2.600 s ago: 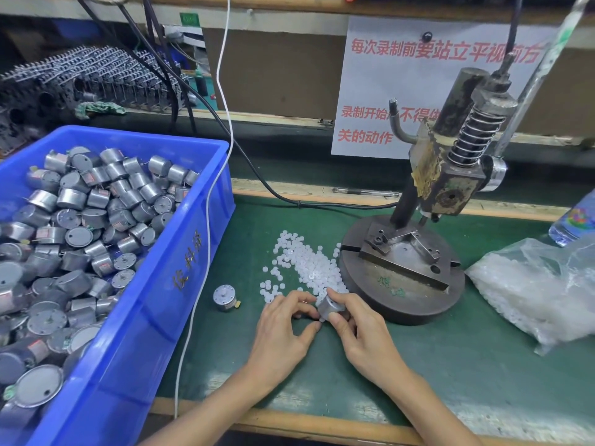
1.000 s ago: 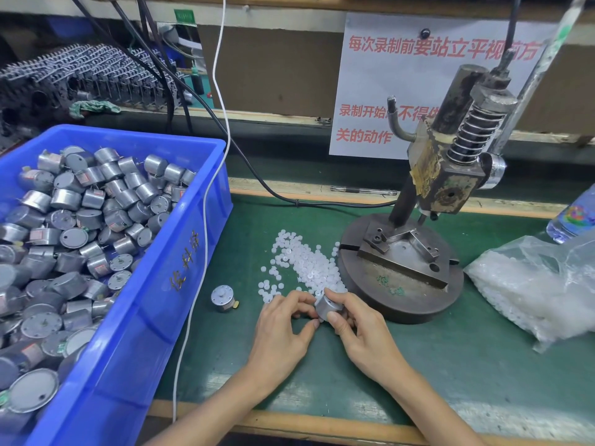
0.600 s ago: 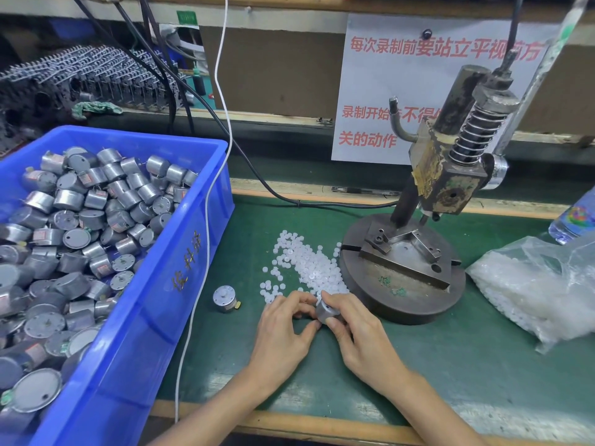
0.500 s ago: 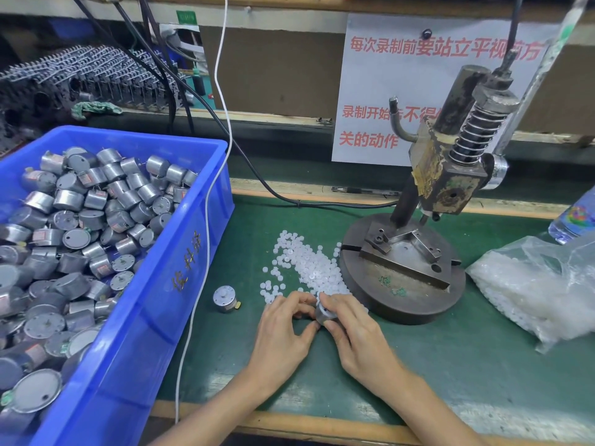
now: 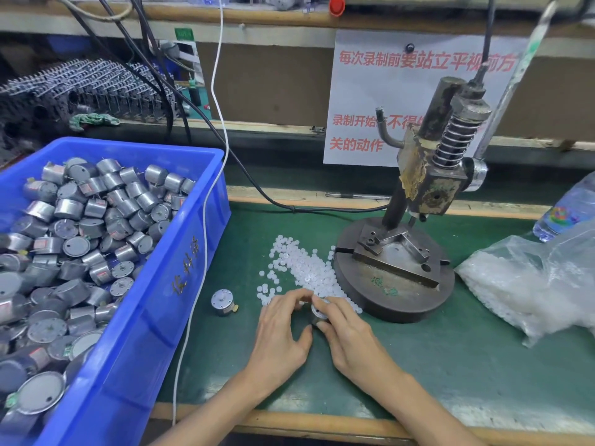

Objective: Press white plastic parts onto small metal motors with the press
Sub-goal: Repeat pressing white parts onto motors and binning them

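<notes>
1. Head view, setting. A factory workstation: a table (image 5: 450, 365) covered in green matting, with a wooden front edge, a notice in red characters on the back wall at 1 o'clock, and cables hanging down from 11 o'clock.
2. Head view, supplies. A blue bin (image 5: 154, 297) at 9 o'clock is heaped with small metal motors (image 5: 80, 226). One loose motor (image 5: 222, 301) stands on the mat just beside the bin. A scatter of white plastic parts (image 5: 302, 268) lies at centre, touching the foot of the press (image 5: 418, 201), which stands at 2 o'clock with its round base plate bare. A clear bag of parts (image 5: 531, 284) lies at 3 o'clock, with a bottle (image 5: 566, 210) behind it.
3. Head view, hands. The left hand (image 5: 280, 333) and right hand (image 5: 351, 336) meet at the near edge of the scatter. The right hand is closed around a motor in hand (image 5: 318, 313); the left hand's fingertips (image 5: 301, 294) are pinched narrow over its top. Whether they hold a white part cannot be told, since the fingers hide it.
4. Judgement, step. Probably a part is being seated on the shaft before the motor goes to the press.
5. Judgement, risks. A tiny slippery part may drop back into the scatter; a part seated crooked could jam or crack under the ram; fingers left on the base plate could be pinched.
</notes>
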Demonstrator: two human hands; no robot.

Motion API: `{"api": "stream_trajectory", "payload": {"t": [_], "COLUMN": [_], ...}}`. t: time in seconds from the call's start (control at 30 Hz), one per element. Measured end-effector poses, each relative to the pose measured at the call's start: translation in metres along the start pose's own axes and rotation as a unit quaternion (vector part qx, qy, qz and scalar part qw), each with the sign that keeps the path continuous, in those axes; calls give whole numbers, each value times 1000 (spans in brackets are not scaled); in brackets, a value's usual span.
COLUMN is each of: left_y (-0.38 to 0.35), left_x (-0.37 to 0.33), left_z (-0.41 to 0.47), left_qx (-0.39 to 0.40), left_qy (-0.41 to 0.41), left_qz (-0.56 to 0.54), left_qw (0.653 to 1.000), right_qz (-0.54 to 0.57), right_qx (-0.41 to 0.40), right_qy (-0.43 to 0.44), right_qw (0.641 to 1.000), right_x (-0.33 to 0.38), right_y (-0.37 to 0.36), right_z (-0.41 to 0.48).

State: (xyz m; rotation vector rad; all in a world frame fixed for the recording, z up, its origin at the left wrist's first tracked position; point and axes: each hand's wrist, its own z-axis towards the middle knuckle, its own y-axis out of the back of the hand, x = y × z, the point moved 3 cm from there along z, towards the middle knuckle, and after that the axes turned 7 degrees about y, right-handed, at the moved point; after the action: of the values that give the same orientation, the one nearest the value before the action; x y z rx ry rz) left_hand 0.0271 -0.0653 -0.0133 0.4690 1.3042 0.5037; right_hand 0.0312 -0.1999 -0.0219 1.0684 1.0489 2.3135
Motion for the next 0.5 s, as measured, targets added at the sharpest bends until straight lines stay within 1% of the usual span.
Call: {"api": "stream_trajectory", "payload": {"t": [0.07, 0.1, 0.13, 0.2, 0.23, 0.3, 0.37, 0.43, 0.5], "left_y": [-1, -1, -2, -4, -6, -13, -25, -40, -54], "left_x": [-6, -10, -14, -25, -32, -50, -69, -82, -90], "left_z": [0, 1, 3, 13, 20, 36, 52, 66, 78], "left_qx": [2, 4, 4, -6, -12, -12, 20, 62, 74], "left_qy": [-43, -66, -87, -120, -128, -143, -158, -147, -126], "left_qz": [8, 9, 6, -3, -7, -12, -19, -22, -13], "left_qw": [999, 998, 996, 993, 992, 990, 987, 987, 989], "right_qz": [76, 121, 172, 265, 292, 313, 312, 281, 248], "right_qx": [-18, -38, -60, -106, -124, -148, -165, -173, -178], "right_qy": [-31, -59, -93, -157, -183, -230, -283, -328, -354], "right_qw": [996, 990, 979, 945, 930, 909, 892, 885, 884], "right_x": [-2, -2, -3, -6, -8, -18, -31, -46, -59], "right_y": [4, 8, 13, 27, 36, 57, 77, 94, 105], "right_z": [0, 0, 0, 2, 3, 7, 12, 14, 13]}}
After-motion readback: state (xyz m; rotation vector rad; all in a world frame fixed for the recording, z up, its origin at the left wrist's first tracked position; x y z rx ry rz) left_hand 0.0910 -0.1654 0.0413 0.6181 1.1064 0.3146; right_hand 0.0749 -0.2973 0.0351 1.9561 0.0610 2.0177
